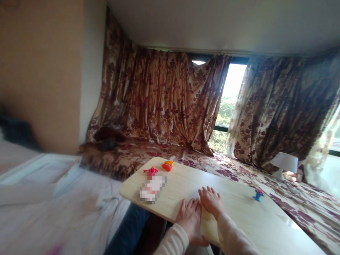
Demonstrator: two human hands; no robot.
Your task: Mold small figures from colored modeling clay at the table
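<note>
Both hands rest on a pale wood-look table near its front edge, side by side and close together. My left hand lies with its fingers stretched forward, holding nothing. Just right of it, my right hand lies flat on the tabletop with its fingers a little apart, also holding nothing. Left of the hands is a flat pale oblong object, blurred out by pixels. Beyond it stand a small red toy-like figure and an orange-and-red piece. A small blue piece with a pinkish top stands at the right.
A bed with pale covers is at the left, smeared by motion. Behind the table, a ledge with flowered cloth bears a white-shaded lamp. Flowered curtains hang before the window. A dark-blue trouser leg shows below the table.
</note>
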